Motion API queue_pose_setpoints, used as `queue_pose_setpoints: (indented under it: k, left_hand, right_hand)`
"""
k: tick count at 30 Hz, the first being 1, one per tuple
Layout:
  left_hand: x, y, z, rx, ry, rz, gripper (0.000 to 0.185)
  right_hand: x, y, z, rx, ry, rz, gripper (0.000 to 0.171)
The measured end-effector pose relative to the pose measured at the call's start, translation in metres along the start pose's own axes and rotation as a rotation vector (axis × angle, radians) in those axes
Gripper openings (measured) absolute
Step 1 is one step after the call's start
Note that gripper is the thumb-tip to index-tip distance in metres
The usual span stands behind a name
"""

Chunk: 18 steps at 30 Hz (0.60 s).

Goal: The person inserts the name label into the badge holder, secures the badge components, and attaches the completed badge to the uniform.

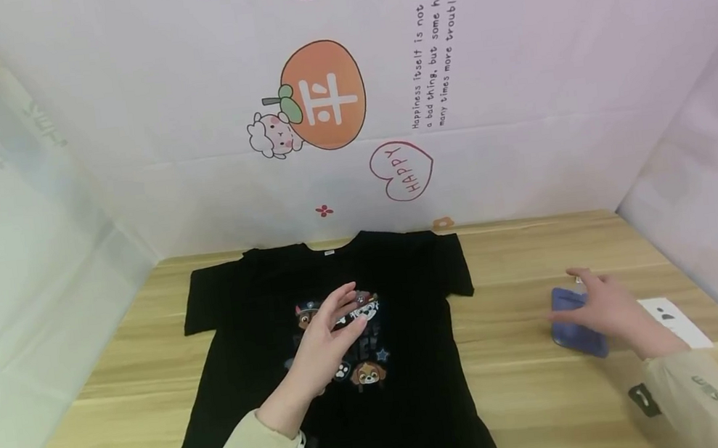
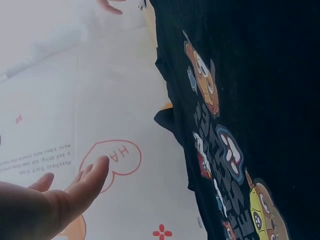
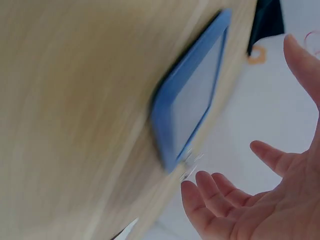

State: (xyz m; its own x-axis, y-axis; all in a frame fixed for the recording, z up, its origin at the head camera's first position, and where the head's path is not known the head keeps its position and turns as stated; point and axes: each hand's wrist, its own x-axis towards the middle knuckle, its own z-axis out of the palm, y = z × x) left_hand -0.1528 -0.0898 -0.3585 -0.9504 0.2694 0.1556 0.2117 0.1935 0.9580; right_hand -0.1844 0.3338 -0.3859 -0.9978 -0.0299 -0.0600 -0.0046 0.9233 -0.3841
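Observation:
A black short-sleeved T-shirt lies spread out, its front print of cartoon dogs facing up. Over that print hovers my left hand, fingers loosely extended and nothing in them; the left wrist view shows the same hand with its palm bare. To the right, a blue card holder with a pale window and a small clear clip at one end lies on the table. My right hand is above it, thumb and fingers spread apart, with an empty palm in the right wrist view.
A white card with dark marks lies right of the card holder, partly behind my right wrist. The wooden table ends at a white printed sheet at the back, with pale sheets at both sides.

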Motion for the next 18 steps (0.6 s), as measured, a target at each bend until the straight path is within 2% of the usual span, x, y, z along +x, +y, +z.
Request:
queue_pose_setpoints:
  k: [8, 18]
  left_hand:
    - [0.000, 0.000, 0.003, -0.043, -0.010, -0.032, 0.045]
    - [-0.003, 0.000, 0.009, -0.067, -0.011, -0.036, 0.043]
  right_hand:
    - [0.005, 0.028, -0.003, -0.015, -0.056, -0.013, 0.106]
    - [0.009, 0.040, -0.005, -0.108, -0.063, -0.107, 0.099]
